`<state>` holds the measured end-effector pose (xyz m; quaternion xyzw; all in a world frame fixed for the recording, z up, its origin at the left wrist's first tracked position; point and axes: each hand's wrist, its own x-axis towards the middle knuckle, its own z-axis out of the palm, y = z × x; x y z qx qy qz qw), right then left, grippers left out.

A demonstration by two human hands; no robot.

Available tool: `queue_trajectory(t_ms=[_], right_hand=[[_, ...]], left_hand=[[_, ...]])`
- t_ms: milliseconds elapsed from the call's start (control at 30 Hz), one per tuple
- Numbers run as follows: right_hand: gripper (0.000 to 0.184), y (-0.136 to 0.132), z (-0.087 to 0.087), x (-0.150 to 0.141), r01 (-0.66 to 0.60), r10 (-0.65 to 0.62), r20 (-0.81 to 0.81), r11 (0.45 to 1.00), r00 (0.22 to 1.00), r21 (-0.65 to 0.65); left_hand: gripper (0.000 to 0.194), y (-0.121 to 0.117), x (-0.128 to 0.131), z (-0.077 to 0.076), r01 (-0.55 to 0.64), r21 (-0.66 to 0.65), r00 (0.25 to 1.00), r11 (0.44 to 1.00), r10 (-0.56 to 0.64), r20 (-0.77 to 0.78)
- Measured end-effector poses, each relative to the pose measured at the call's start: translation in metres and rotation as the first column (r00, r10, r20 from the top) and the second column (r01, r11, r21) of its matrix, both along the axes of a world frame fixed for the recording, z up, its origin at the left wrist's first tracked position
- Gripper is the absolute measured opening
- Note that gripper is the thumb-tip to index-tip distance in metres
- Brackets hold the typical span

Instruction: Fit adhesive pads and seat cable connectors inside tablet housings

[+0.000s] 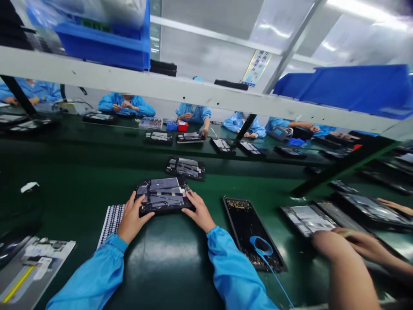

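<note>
An opened tablet (164,192), its dark battery cells showing inside a black surround, lies in front of me on the green bench. My left hand (131,218) grips its left edge, thumb along the near side. At the opposite end, my right hand (199,211) holds the right edge with thumb and fingers. Just behind it lies another opened tablet (186,167). A sheet with rows of small dark marks (111,219) is partly hidden by my left hand. To the right is a black tray (238,224) holding many tiny gold-coloured parts and a blue coiled strap (261,245).
A co-worker's blurred hands (351,241) work at the right beside more opened tablets (308,217). A grey panel with a yellow strip (41,267) lies at lower left. Blue bins (106,45) rest on a white shelf beam (193,92) overhead. Several people sit across the bench.
</note>
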<state>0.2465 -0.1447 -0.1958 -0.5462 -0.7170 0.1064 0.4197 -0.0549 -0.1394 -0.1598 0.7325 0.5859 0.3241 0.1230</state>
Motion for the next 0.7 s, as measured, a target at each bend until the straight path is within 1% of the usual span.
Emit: queue_trajectory(t_ms=[33,100,167,233,300,367,400,433,467,500,533,567,600,633,700], right_hand=[[0.076,0.006,-0.005,-0.002,0.002,-0.002,-0.001,1.000,1.000,0.002],[0.082,0.006,-0.013,-0.006,0.007,-0.007,-0.008,1.000,1.000,0.009],[0.086,-0.005,-0.019,-0.011,0.016,-0.016,-0.013,1.000,1.000,0.011],[0.087,-0.022,-0.021,-0.015,0.027,-0.027,-0.014,1.000,1.000,0.009],[0.088,-0.038,-0.016,-0.015,0.026,-0.026,0.001,1.000,1.000,-0.005],[0.081,-0.039,-0.001,-0.011,0.029,-0.027,0.024,0.998,0.999,-0.050],[0.073,-0.031,0.010,-0.006,0.050,-0.048,0.026,0.995,0.999,-0.088],[0.062,-0.018,0.022,0.000,0.084,-0.082,0.024,0.988,0.996,-0.129],[0.051,0.002,0.034,0.008,0.143,-0.144,0.009,0.973,0.990,-0.183],[0.044,0.025,0.044,0.017,0.202,-0.208,-0.004,0.956,0.978,-0.213],[0.042,0.051,0.053,0.026,0.254,-0.264,-0.012,0.939,0.964,-0.233],[0.041,0.077,0.059,0.035,0.311,-0.328,-0.017,0.911,0.945,-0.271],[0.039,0.101,0.062,0.042,0.362,-0.386,-0.014,0.877,0.923,-0.316],[0.038,0.122,0.061,0.048,0.402,-0.435,-0.008,0.840,0.900,-0.363],[0.037,0.150,0.055,0.054,0.454,-0.505,0.008,0.768,0.863,-0.451]], left_hand=[[0.066,0.004,-0.002,-0.005,0.003,-0.012,1.000,1.000,-0.003,0.000],[0.069,0.005,-0.008,-0.012,0.022,-0.046,1.000,0.999,-0.022,0.006],[0.066,0.003,-0.016,-0.016,0.057,-0.076,0.998,0.996,-0.055,0.019],[0.062,0.000,-0.026,-0.016,0.103,-0.099,0.995,0.990,-0.102,0.020],[0.064,-0.002,-0.035,-0.012,0.168,-0.177,0.985,0.970,-0.171,-0.002],[0.080,-0.001,-0.040,0.001,0.186,-0.272,0.978,0.944,-0.206,-0.047],[0.090,0.002,-0.040,0.011,0.162,-0.286,0.979,0.944,-0.191,-0.075],[0.096,0.008,-0.037,0.022,0.128,-0.269,0.982,0.955,-0.159,-0.098],[0.098,0.018,-0.032,0.035,0.090,-0.229,0.987,0.969,-0.117,-0.110],[0.091,0.032,-0.024,0.048,0.061,-0.172,0.991,0.983,-0.080,-0.106],[0.082,0.051,-0.014,0.060,0.061,-0.137,0.994,0.989,-0.073,-0.086],[0.072,0.073,-0.003,0.070,0.073,-0.157,0.995,0.985,-0.082,-0.056],[0.063,0.097,0.009,0.076,0.071,-0.177,0.996,0.982,-0.080,-0.042],[0.054,0.122,0.021,0.080,0.065,-0.197,0.997,0.978,-0.072,-0.031],[0.042,0.169,0.042,0.078,0.067,-0.250,0.998,0.966,-0.069,0.003]])
